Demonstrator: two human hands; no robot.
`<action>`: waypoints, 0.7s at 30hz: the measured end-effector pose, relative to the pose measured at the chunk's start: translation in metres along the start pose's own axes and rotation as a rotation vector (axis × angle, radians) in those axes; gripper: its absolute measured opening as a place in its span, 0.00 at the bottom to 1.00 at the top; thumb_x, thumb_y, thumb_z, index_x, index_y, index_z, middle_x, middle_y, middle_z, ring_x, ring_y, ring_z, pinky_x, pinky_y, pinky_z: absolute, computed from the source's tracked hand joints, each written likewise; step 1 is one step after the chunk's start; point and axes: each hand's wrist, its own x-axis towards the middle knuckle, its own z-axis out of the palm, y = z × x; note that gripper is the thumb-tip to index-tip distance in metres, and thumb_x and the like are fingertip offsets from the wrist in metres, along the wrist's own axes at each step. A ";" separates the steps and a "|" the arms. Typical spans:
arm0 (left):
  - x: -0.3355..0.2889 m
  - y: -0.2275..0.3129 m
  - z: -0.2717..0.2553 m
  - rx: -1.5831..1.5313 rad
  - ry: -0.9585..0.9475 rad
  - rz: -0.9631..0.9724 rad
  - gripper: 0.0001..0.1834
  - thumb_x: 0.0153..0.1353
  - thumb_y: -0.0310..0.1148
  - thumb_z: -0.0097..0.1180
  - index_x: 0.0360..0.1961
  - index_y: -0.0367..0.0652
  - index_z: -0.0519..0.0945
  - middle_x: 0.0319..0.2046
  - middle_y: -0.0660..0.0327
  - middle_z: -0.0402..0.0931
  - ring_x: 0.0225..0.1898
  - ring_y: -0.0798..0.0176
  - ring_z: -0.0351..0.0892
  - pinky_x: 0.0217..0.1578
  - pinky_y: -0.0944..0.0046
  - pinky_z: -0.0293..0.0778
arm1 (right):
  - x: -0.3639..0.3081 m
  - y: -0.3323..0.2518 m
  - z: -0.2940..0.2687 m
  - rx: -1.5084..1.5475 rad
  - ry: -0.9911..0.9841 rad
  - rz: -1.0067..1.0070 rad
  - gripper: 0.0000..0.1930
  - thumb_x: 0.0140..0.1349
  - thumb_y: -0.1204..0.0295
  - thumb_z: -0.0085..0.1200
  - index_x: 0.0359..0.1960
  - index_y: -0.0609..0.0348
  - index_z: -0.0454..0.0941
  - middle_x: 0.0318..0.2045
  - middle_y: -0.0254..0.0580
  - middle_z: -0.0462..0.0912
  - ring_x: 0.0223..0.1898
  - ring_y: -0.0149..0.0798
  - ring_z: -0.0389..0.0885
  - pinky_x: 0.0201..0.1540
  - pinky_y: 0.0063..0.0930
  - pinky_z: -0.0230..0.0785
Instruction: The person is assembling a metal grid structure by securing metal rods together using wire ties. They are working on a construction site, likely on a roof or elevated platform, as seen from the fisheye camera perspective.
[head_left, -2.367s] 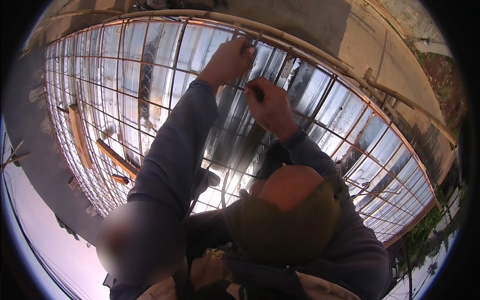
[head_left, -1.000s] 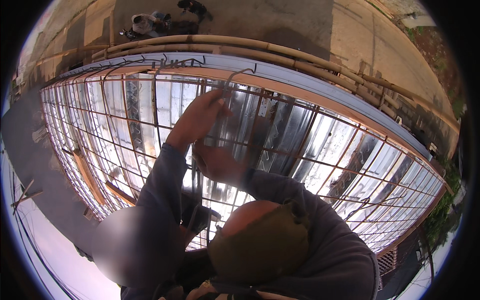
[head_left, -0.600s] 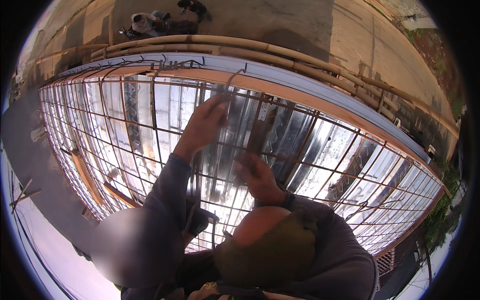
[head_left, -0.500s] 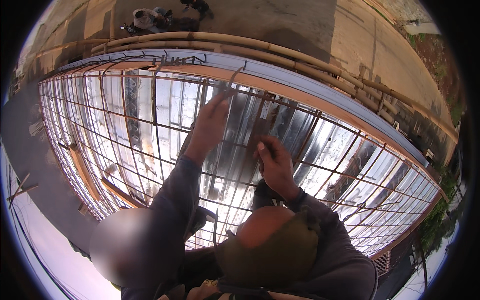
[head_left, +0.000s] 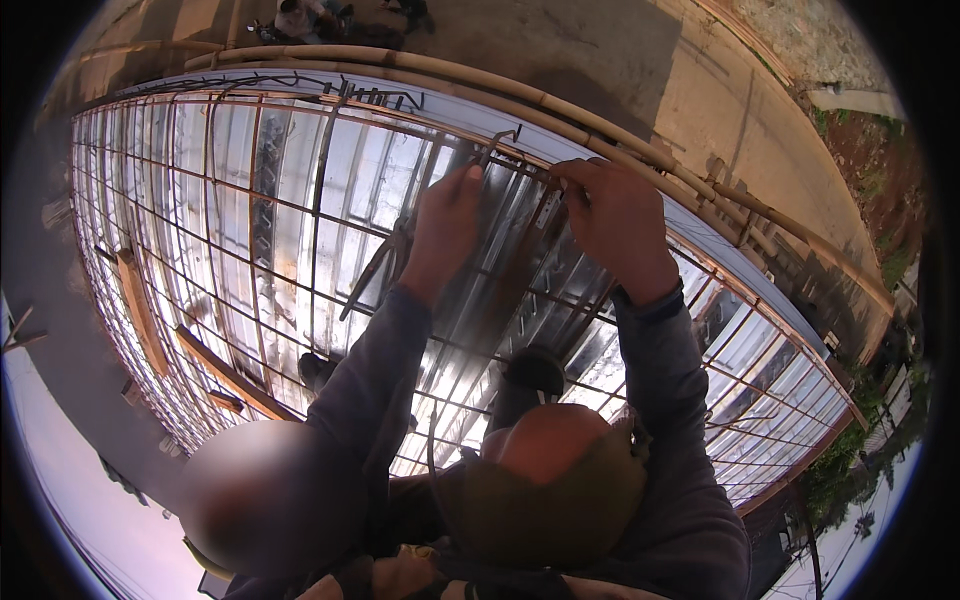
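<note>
My left hand [head_left: 445, 225] is closed round a bent steel bar [head_left: 497, 145], whose hooked end sticks up past my fingers near the deck's edge. Under that palm shows a dark tool with two long handles [head_left: 372, 272], which looks like pincers; whether the hand grips it as well, I cannot tell. My right hand [head_left: 615, 220] reaches to the edge of the rebar mesh [head_left: 315, 215], thumb and fingers pinched together beside the bent bar. Whatever thin thing they hold is too small to make out.
Shiny corrugated metal decking [head_left: 345, 175] lies under the mesh. Bamboo poles [head_left: 560, 105] run beyond the pale edge strip [head_left: 450, 112]. Several bent bar ends [head_left: 370, 97] stand along it. Wooden pieces [head_left: 225, 370] lie at left. A person [head_left: 305, 18] is on the ground below.
My right hand has moved up and forward to the mesh edge beside my left. The left hand keeps its hold on the bent bar. The whole view has shifted slightly.
</note>
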 end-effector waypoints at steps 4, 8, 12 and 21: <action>-0.004 0.002 0.005 -0.037 0.052 0.067 0.24 0.85 0.45 0.51 0.55 0.31 0.84 0.27 0.54 0.80 0.32 0.65 0.75 0.38 0.57 0.74 | 0.032 0.005 -0.001 -0.093 0.010 -0.207 0.10 0.65 0.74 0.63 0.44 0.48 0.92 0.36 0.43 0.91 0.42 0.49 0.90 0.47 0.47 0.81; -0.004 0.000 0.006 -0.099 0.092 0.111 0.24 0.83 0.46 0.55 0.58 0.31 0.85 0.28 0.52 0.84 0.33 0.62 0.82 0.40 0.57 0.77 | 0.068 0.000 0.007 -0.282 -0.069 -0.399 0.10 0.68 0.74 0.61 0.45 0.48 0.93 0.32 0.40 0.89 0.40 0.49 0.89 0.47 0.47 0.75; -0.004 0.005 0.005 -0.146 0.085 0.009 0.26 0.80 0.47 0.60 0.60 0.33 0.87 0.30 0.53 0.87 0.35 0.61 0.87 0.41 0.58 0.78 | 0.111 -0.004 0.012 -0.568 -0.214 -0.633 0.13 0.68 0.74 0.61 0.45 0.39 0.94 0.31 0.31 0.89 0.40 0.41 0.88 0.52 0.43 0.68; -0.005 -0.005 0.001 -0.428 0.056 -0.044 0.24 0.77 0.46 0.67 0.59 0.34 0.87 0.37 0.67 0.87 0.33 0.77 0.72 0.36 0.69 0.70 | 0.153 -0.028 0.022 -0.563 -0.535 -0.792 0.14 0.68 0.75 0.62 0.43 0.34 0.94 0.36 0.23 0.90 0.48 0.36 0.84 0.62 0.48 0.59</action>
